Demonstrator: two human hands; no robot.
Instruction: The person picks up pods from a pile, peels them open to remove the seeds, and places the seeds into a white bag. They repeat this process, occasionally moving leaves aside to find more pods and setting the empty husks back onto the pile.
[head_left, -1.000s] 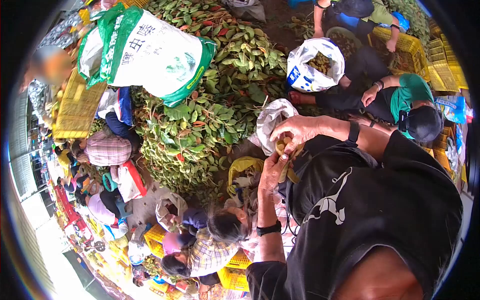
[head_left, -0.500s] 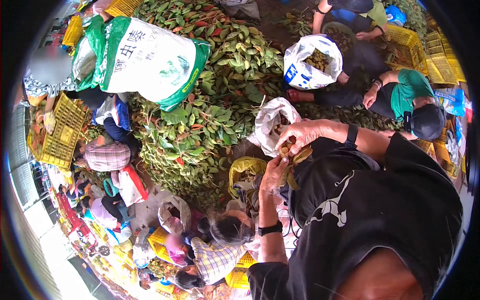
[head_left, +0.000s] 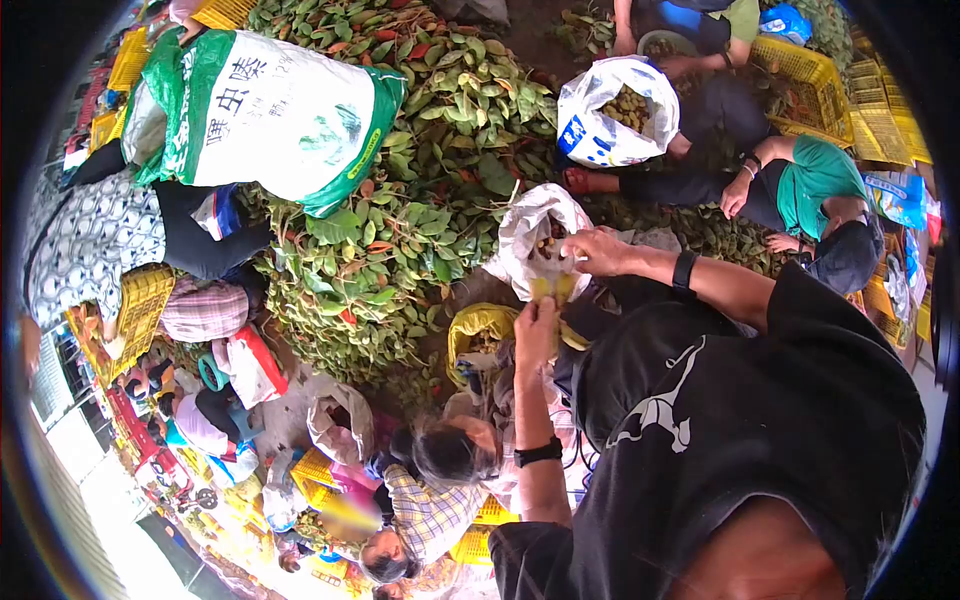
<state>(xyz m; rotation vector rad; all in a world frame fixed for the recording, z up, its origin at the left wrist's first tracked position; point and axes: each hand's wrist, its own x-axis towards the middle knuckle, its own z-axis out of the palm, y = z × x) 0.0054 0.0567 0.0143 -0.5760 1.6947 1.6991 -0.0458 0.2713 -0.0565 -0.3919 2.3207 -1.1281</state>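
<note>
My left hand [head_left: 535, 330] is closed on a yellowish-green leaf [head_left: 550, 288], blurred by motion, in front of the white sack. My right hand [head_left: 597, 252] is at the mouth of the white sack [head_left: 520, 245], with its fingers loosely apart and bent toward the opening; I make out nothing in them. Small brown round pieces [head_left: 547, 246] lie inside the sack. Just below it stands a yellow bag [head_left: 470, 330] with more small pieces in it. Dark bands circle both wrists.
A big heap of leafy branches [head_left: 390, 270] fills the middle, with a white-and-green sack [head_left: 290, 110] on top. Another white bag [head_left: 590, 95] holds round pieces beside a co-worker in a green shirt [head_left: 825, 185]. Yellow crates [head_left: 805, 85] and other seated people surround the heap.
My hands have moved apart; the right went to the white sack's mouth, while the left kept the leaf. At the left, a person in a patterned shirt has bent over a yellow crate.
</note>
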